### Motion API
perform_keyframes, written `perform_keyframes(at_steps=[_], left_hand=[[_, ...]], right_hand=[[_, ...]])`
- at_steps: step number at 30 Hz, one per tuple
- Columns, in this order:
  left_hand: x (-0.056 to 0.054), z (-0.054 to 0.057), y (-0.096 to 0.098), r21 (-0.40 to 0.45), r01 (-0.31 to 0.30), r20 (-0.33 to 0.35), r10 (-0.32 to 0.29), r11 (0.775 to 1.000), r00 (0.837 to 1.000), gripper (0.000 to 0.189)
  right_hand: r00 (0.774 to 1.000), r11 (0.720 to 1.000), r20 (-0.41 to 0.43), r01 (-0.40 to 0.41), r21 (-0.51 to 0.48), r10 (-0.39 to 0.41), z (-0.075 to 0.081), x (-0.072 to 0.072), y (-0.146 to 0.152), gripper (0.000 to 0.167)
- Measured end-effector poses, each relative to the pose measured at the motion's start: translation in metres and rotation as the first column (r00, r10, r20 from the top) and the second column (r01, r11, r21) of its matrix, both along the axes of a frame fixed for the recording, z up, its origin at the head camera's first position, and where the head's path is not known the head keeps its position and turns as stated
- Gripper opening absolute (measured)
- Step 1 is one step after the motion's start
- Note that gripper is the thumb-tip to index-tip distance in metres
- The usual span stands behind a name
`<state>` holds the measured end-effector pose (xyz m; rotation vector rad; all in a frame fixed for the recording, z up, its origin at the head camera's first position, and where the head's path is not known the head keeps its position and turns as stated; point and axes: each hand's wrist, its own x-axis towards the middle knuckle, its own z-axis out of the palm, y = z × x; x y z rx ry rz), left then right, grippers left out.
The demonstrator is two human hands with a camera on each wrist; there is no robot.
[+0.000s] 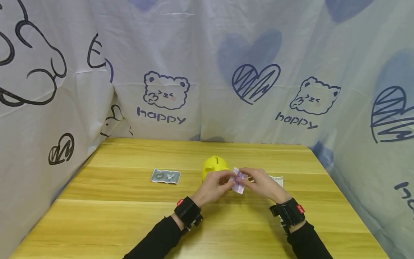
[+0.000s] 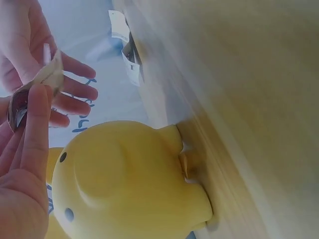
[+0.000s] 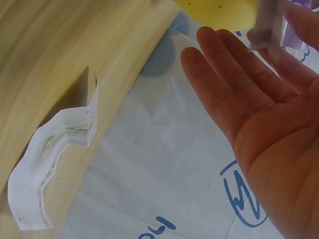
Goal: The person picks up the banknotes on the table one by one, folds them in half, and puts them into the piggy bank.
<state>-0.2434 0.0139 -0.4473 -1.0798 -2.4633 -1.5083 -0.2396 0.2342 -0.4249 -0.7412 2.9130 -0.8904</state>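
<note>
Both hands hold a purple banknote between them, above the table. My left hand pinches its left side between thumb and fingers, and my right hand pinches the other side. In the left wrist view the note looks bent, its edge turned toward the camera. The other fingers of the right hand stretch out loosely in the right wrist view. Just behind the left hand stands a yellow piggy bank with a slot on top; the hand covers part of it.
A grey-green banknote lies on the wooden table left of the piggy bank. Another creased pale banknote lies to the right, partly hidden by the right hand in the head view. Printed cloth hangs around the table's back and sides.
</note>
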Motion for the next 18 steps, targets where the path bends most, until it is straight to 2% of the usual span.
perform_keyframes(at_steps=[6,18], left_hand=[[0.0009,0.0020,-0.0001,0.012,-0.014,0.023,0.014,1.000,1.000,0.024],[-0.0007,0.0009,-0.0002,0.018,-0.027,0.009,0.027,0.999,1.000,0.024]], right_hand=[[1.000,1.000,-0.001,-0.007,-0.016,0.007,-0.0005,-0.0012,0.0015,0.041],[0.999,0.997,-0.038,0.011,-0.079,-0.015,0.0004,-0.0019,0.0008,0.027]])
